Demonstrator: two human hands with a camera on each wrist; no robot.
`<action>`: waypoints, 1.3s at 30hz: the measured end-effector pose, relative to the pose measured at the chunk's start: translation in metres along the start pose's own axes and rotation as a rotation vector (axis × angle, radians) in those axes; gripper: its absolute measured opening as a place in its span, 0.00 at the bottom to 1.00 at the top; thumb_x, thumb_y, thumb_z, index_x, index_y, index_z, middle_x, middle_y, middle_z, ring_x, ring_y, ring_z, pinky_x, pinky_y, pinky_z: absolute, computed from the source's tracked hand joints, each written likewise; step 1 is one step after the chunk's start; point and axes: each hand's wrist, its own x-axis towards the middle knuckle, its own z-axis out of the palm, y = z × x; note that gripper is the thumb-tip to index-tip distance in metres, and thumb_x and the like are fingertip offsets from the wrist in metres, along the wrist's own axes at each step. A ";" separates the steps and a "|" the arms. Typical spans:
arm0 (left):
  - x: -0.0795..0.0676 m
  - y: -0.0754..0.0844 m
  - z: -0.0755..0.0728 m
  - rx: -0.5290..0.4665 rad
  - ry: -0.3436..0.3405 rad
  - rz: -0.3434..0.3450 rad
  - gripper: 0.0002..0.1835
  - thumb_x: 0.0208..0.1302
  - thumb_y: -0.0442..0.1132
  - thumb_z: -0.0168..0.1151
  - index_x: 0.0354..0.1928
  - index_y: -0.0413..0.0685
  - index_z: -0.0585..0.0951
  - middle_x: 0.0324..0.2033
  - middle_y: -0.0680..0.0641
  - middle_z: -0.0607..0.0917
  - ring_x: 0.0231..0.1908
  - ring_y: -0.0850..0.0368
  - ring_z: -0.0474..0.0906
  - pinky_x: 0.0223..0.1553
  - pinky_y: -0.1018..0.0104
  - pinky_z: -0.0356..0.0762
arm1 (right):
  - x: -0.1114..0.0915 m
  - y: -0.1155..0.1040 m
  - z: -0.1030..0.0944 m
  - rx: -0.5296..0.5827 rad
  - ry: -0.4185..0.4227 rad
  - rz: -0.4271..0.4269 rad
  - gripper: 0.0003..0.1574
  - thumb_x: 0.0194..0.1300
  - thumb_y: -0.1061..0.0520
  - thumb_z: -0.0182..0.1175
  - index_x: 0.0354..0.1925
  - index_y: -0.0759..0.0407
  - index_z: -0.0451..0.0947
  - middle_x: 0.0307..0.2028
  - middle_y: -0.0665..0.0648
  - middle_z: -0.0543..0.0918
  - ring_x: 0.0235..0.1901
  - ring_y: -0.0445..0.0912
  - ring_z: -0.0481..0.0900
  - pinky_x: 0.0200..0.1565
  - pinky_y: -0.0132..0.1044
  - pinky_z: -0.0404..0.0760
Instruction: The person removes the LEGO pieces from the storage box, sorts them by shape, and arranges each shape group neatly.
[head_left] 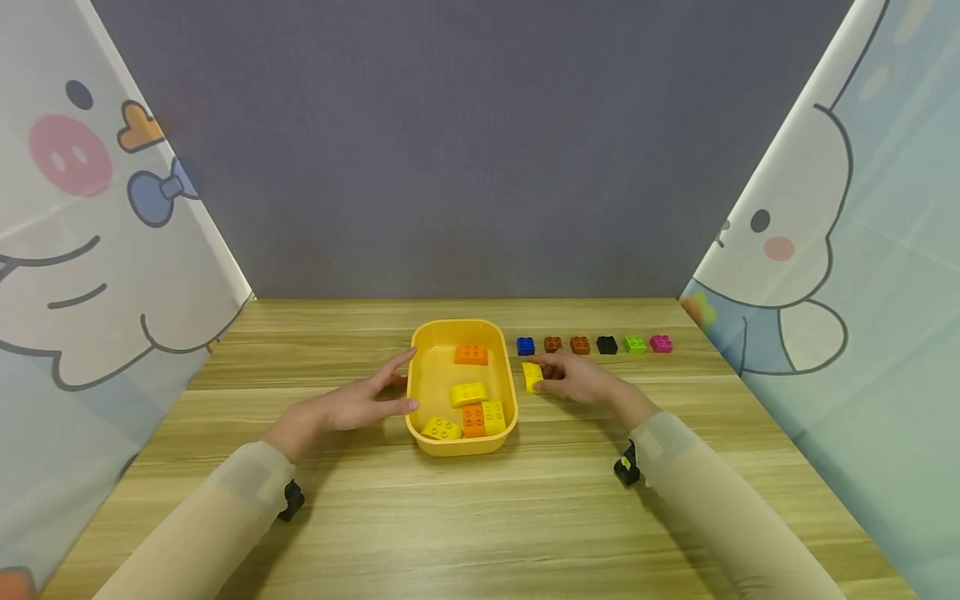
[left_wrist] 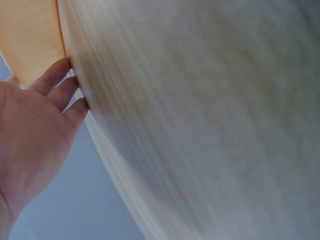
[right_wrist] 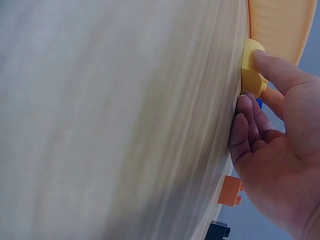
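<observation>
A yellow plastic bin (head_left: 435,367) stands mid-table, holding several orange and yellow toy building bricks, among them an orange brick (head_left: 471,355) and a yellow brick (head_left: 468,394). Against the bin's left side rests my left hand (head_left: 360,402), thumb and fingers spread and relaxed. In the left wrist view the same hand (left_wrist: 42,120) touches the bin's wall (left_wrist: 32,35). Just right of the bin, my right hand (head_left: 576,379) pinches a yellow brick (head_left: 532,377) at the tabletop. The right wrist view shows the thumb on this yellow brick (right_wrist: 253,67), with fingertips behind it.
Beyond my right hand runs a row of bricks: a blue brick (head_left: 525,346), two brown ones (head_left: 553,344), a black one (head_left: 607,344), a green one (head_left: 635,344) and a pink one (head_left: 662,343). A grey panel (head_left: 465,167) closes the back; printed cloths hang at both sides.
</observation>
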 end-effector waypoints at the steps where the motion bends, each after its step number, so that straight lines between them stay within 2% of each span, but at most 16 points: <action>1: 0.000 0.000 0.000 0.002 0.000 0.001 0.54 0.77 0.71 0.59 0.90 0.75 0.38 0.83 0.35 0.66 0.83 0.30 0.60 0.80 0.22 0.53 | 0.000 0.001 0.000 -0.002 0.001 -0.002 0.39 0.81 0.46 0.67 0.81 0.55 0.71 0.51 0.57 0.82 0.46 0.47 0.77 0.47 0.41 0.79; 7: 0.000 -0.001 0.001 -0.002 0.003 0.004 0.53 0.77 0.71 0.59 0.89 0.77 0.38 0.83 0.36 0.66 0.83 0.30 0.60 0.80 0.22 0.53 | 0.001 0.003 0.000 0.004 -0.002 -0.022 0.40 0.80 0.47 0.68 0.81 0.56 0.70 0.52 0.58 0.83 0.46 0.47 0.80 0.49 0.42 0.82; 12: 0.000 0.001 0.002 -0.005 0.002 0.002 0.53 0.77 0.72 0.59 0.89 0.78 0.38 0.83 0.36 0.67 0.83 0.30 0.61 0.80 0.22 0.54 | -0.002 0.005 -0.002 0.065 0.008 -0.035 0.42 0.80 0.49 0.67 0.83 0.59 0.67 0.54 0.61 0.85 0.46 0.47 0.82 0.48 0.41 0.84; 16: 0.000 0.002 0.001 -0.007 0.001 -0.002 0.52 0.77 0.72 0.58 0.89 0.78 0.38 0.83 0.37 0.67 0.83 0.30 0.61 0.80 0.22 0.54 | -0.006 0.006 -0.003 0.100 0.032 -0.056 0.38 0.84 0.51 0.63 0.83 0.59 0.67 0.55 0.62 0.85 0.44 0.46 0.83 0.43 0.39 0.85; 21: 0.001 0.003 0.001 -0.007 -0.002 -0.009 0.53 0.77 0.72 0.58 0.89 0.79 0.37 0.83 0.38 0.66 0.83 0.30 0.60 0.80 0.21 0.52 | -0.011 0.000 -0.005 0.111 0.100 -0.086 0.30 0.85 0.54 0.60 0.78 0.61 0.73 0.52 0.61 0.85 0.41 0.46 0.82 0.43 0.39 0.84; 28: 0.000 0.003 0.002 -0.005 0.001 -0.021 0.53 0.76 0.73 0.58 0.89 0.80 0.37 0.84 0.38 0.66 0.83 0.30 0.60 0.79 0.21 0.53 | -0.016 -0.017 -0.008 0.115 0.173 -0.126 0.24 0.85 0.54 0.59 0.72 0.59 0.80 0.48 0.57 0.87 0.38 0.45 0.80 0.40 0.36 0.81; 33: 0.000 0.003 0.002 -0.003 0.004 -0.017 0.53 0.77 0.73 0.58 0.89 0.80 0.37 0.83 0.38 0.66 0.83 0.30 0.59 0.79 0.21 0.53 | -0.016 -0.038 -0.006 0.169 0.200 -0.175 0.20 0.86 0.53 0.59 0.67 0.59 0.83 0.47 0.62 0.88 0.35 0.46 0.78 0.36 0.35 0.79; 39: -0.002 0.002 0.002 -0.009 0.004 -0.019 0.53 0.77 0.73 0.58 0.89 0.79 0.37 0.84 0.38 0.66 0.84 0.31 0.59 0.80 0.22 0.52 | -0.005 -0.067 0.003 0.181 0.171 -0.298 0.17 0.84 0.54 0.62 0.64 0.57 0.86 0.48 0.54 0.87 0.40 0.46 0.79 0.43 0.42 0.82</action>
